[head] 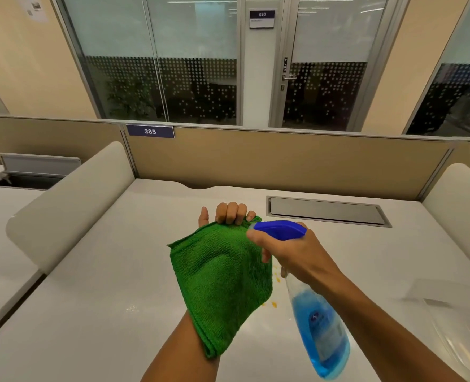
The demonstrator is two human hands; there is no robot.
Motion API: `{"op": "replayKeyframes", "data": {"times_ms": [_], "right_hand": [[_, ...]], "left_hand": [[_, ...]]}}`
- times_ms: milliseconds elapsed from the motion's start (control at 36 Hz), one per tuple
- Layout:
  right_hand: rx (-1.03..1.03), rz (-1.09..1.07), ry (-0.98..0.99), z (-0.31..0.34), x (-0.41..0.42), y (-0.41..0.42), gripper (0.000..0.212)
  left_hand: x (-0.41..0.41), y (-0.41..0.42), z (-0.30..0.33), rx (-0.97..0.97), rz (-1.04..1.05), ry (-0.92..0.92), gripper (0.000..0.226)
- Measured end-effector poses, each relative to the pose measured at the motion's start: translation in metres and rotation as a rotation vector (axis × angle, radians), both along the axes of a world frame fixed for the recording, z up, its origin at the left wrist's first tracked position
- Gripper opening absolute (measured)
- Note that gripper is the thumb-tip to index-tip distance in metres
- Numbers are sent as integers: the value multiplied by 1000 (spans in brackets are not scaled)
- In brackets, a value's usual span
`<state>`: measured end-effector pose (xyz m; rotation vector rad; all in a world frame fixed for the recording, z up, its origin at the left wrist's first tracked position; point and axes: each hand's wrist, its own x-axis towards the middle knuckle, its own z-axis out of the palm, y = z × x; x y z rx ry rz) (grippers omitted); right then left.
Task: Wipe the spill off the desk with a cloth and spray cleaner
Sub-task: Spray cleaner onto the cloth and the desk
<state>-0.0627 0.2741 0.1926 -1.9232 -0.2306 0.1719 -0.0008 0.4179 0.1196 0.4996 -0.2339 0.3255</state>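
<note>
Left hand [229, 215] grips cloth [220, 279]; right hand [291, 252] grips sprayer [319, 321], nozzle at cloth edge. Spill [273, 304] just beside cloth; desk [104, 285] bare leftward.

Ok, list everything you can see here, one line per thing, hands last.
green microfibre cloth: one, green, folded, held up above the desk, draped over the left forearm.
clear spray bottle with blue liquid: one, blue trigger head, nozzle pointed at the cloth.
orange spill spots: a few, orange, on the desk between cloth and bottle.
white desk: one, white, with low side dividers.
grey cable hatch: one, grey, closed, set in the desk's far right.
blue number plate reading 385: one, on the beige partition.
glass door: one, dotted frosting, marked PUSH.
left hand: gripping the cloth's top edge.
right hand: gripping the bottle's neck and trigger.
</note>
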Motion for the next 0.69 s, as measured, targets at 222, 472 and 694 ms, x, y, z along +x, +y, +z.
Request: {"op": "replayKeyframes", "data": {"times_ms": [222,472,694], "right_hand": [[-6,-119,98,-20,-9,-30,53],[74,-266,259,-34,-25,-73,71],[71,-324,152,-41,-20,-117,75]], "left_hand": [[5,4,-6,-166,-254,-203,41],[16,3,-23,-189,-391,-216,37],[15,-14,-26,-191,-426,-187,34]]}}
